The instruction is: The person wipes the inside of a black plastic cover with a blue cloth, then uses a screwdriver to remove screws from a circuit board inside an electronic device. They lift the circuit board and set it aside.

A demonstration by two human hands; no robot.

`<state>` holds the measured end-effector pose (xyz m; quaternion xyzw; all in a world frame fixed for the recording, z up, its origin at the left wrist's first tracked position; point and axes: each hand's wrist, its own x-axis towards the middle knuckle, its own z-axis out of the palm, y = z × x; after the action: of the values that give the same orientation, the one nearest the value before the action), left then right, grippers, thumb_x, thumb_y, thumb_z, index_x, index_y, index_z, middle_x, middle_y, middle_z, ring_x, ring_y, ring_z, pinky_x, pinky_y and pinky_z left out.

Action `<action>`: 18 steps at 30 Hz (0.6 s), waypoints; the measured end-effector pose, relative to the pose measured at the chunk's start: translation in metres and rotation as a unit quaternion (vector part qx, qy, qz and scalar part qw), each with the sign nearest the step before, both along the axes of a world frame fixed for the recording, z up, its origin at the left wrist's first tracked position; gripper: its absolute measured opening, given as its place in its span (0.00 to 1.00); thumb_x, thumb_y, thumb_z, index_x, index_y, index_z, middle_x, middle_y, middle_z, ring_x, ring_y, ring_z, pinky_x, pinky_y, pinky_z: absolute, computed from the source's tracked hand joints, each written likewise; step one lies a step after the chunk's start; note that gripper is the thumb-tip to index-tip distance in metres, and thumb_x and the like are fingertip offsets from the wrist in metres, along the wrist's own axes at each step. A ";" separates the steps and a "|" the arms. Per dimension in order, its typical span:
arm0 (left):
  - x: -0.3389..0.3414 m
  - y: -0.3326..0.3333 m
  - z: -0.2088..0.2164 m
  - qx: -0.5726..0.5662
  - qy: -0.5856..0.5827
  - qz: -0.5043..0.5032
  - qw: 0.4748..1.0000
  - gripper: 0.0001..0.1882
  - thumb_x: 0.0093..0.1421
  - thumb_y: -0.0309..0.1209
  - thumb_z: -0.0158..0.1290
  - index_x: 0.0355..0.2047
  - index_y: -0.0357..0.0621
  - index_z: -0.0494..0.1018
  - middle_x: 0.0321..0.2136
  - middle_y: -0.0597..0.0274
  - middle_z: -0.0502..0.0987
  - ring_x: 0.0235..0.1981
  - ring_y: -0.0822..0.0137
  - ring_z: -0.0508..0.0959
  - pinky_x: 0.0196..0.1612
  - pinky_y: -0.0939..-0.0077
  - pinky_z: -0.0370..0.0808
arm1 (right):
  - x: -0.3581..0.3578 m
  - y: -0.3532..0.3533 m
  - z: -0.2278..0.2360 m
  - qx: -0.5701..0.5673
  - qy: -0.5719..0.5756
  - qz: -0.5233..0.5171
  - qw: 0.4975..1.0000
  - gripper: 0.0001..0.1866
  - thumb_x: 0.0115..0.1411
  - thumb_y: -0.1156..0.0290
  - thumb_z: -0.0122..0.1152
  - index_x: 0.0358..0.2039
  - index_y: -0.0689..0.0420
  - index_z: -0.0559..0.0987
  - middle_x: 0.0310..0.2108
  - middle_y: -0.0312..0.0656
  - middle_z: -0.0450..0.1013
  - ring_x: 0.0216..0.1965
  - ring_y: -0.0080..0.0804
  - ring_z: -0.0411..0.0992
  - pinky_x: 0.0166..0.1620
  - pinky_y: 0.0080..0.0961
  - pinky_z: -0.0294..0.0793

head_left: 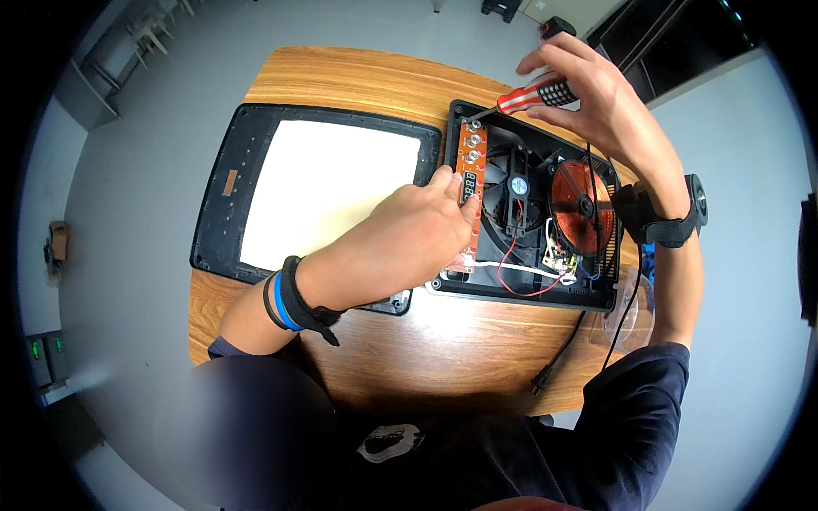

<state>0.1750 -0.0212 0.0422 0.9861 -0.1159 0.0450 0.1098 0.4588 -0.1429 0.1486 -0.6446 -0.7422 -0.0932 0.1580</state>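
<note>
An opened induction cooker base (532,294) lies on the table, its black shell holding a fan (503,204) and a round copper coil (582,204). Along its left side runs an orange control circuit board (472,145) with a small digit display and round metal springs. My left hand (417,226) rests over the board, fingertips pressed on it near the display; its palm side is hidden. Fingers curled round a red and black screwdriver (532,95), my right hand (596,94) is above the shell's far edge. The screwdriver's tip meets the board's far end.
The cooker's black top panel (217,200) with a pale inner sheet lies to the left on the wooden table (358,68). A power cord with a plug (540,381) hangs near the front edge. Clear plastic (629,319) sits at the right edge.
</note>
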 end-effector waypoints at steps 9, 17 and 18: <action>0.001 -0.001 -0.004 0.022 -0.016 0.005 1.000 0.38 0.69 0.43 0.72 0.70 0.24 0.78 0.63 0.28 0.83 0.68 0.39 0.81 0.59 0.55 0.89 | -0.011 -0.007 0.010 -0.018 -0.072 0.032 0.997 0.16 0.70 0.70 0.80 0.56 0.57 0.88 0.51 0.48 0.85 0.50 0.53 0.89 0.53 0.45 0.89; 0.003 0.004 0.004 -0.010 0.050 0.009 0.999 0.38 0.73 0.46 0.69 0.72 0.29 0.78 0.67 0.29 0.82 0.74 0.38 0.79 0.64 0.51 0.88 | -0.010 -0.031 -0.002 -0.092 -0.023 -0.088 0.992 0.15 0.72 0.69 0.78 0.56 0.58 0.88 0.47 0.50 0.88 0.48 0.57 0.89 0.52 0.47 0.89; 0.003 0.005 0.005 -0.007 0.050 0.006 0.999 0.38 0.73 0.47 0.69 0.72 0.29 0.78 0.68 0.29 0.82 0.75 0.38 0.78 0.65 0.51 0.87 | -0.010 -0.033 -0.002 -0.108 -0.028 -0.096 0.989 0.16 0.73 0.67 0.78 0.57 0.58 0.88 0.47 0.50 0.88 0.48 0.57 0.89 0.52 0.47 0.89</action>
<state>0.1778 -0.0161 0.0475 0.9871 -0.1038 -0.0026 0.1219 0.4492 -0.1763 0.1468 -0.7233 -0.6867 -0.0453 0.0568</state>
